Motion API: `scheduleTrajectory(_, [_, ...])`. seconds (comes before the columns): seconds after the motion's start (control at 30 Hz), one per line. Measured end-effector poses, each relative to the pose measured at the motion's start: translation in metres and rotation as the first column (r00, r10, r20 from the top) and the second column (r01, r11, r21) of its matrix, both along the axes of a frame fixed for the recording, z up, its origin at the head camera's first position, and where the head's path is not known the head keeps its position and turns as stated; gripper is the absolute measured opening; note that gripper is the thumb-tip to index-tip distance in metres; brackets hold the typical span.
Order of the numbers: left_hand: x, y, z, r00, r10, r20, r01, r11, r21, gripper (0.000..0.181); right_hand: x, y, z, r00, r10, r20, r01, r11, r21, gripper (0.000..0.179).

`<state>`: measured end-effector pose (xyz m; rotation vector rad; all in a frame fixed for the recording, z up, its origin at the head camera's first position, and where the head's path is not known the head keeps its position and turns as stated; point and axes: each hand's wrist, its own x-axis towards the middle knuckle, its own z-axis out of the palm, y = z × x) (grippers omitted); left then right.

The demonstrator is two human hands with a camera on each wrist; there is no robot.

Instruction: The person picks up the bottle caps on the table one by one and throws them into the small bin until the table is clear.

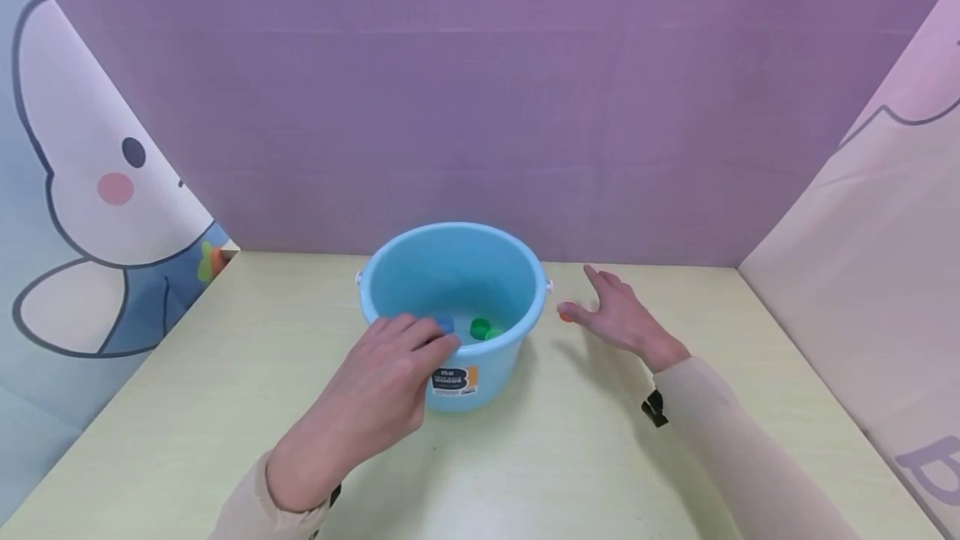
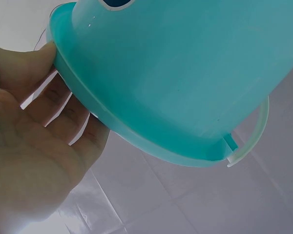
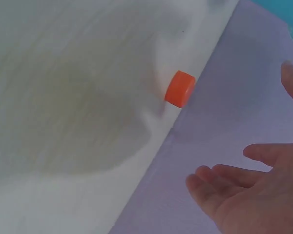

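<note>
A light blue bucket (image 1: pixel 491 377) stands upright on the table. My left hand (image 1: pixel 375 390) grips its near-left rim; in the left wrist view the thumb presses the outside of the bucket (image 2: pixel 151 78) while the other fingers go over the rim. Inside lie a blue piece (image 1: pixel 446 324), a green cap (image 1: pixel 480 328) and a lighter green one (image 1: pixel 493 334), partly hidden by the rim. Right of the bucket, my right hand (image 1: pixel 622 315) is held with fingers spread, holding nothing. An orange cap (image 3: pixel 180 89) sits on the table just beyond its thumb, apart from the fingers in the right wrist view.
The pale wooden table (image 1: pixel 187 423) reaches back to a purple backdrop (image 1: pixel 480 107). Printed cloth panels, one with a cartoon animal (image 1: pixel 97 157), flank it left and right. A white handle (image 2: pixel 256 136) hangs from the bucket's side.
</note>
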<state>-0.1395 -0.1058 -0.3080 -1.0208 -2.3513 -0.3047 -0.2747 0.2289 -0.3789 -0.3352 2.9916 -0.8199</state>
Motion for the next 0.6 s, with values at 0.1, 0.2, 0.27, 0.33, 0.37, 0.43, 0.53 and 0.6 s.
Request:
scheduleTrajectory(0.1, [0.000, -0.001, 0.000, 1.000, 0.001, 0.000, -0.001, 1.000, 0.000, 0.034, -0.002, 0.000, -0.003, 1.000, -0.003, 0.010, 0.004, 1.000, -0.026, 0.098])
scheduleTrajectory(0.2, [0.000, -0.001, -0.001, 1.000, 0.003, 0.005, -0.003, 1.000, -0.001, 0.034, -0.005, 0.001, -0.006, 1.000, -0.009, 0.028, 0.011, 0.998, -0.060, 0.100])
scheduleTrajectory(0.27, [0.000, -0.001, -0.001, 1.000, 0.004, 0.006, -0.004, 1.000, -0.002, 0.034, -0.007, 0.001, -0.008, 0.999, -0.015, 0.047, 0.019, 0.996, -0.089, 0.103])
scheduleTrajectory(0.33, [0.000, 0.000, 0.000, 1.000, 0.004, 0.007, -0.004, 1.000, -0.003, 0.034, -0.010, 0.002, -0.010, 0.998, -0.021, 0.067, 0.030, 0.991, -0.131, 0.104])
scheduleTrajectory(0.37, [0.000, 0.000, 0.000, 1.000, 0.004, 0.006, -0.004, 1.000, -0.003, 0.034, -0.012, 0.002, -0.010, 0.997, -0.025, 0.075, 0.036, 0.988, -0.150, 0.104])
scheduleTrajectory(0.43, [0.000, 0.000, 0.000, 1.000, 0.004, 0.006, -0.004, 1.000, -0.004, 0.034, -0.014, 0.002, -0.011, 0.995, -0.037, 0.089, 0.052, 0.982, -0.181, 0.101])
scheduleTrajectory(0.53, [0.000, 0.000, 0.000, 1.000, 0.005, 0.004, -0.005, 1.000, -0.005, 0.034, -0.017, 0.003, -0.012, 0.993, -0.052, 0.104, 0.074, 0.974, -0.215, 0.097])
scheduleTrajectory(0.6, [0.000, 0.000, 0.000, 1.000, 0.004, 0.004, -0.004, 1.000, -0.006, 0.034, -0.018, 0.003, -0.013, 0.991, -0.061, 0.122, 0.089, 0.968, -0.236, 0.096])
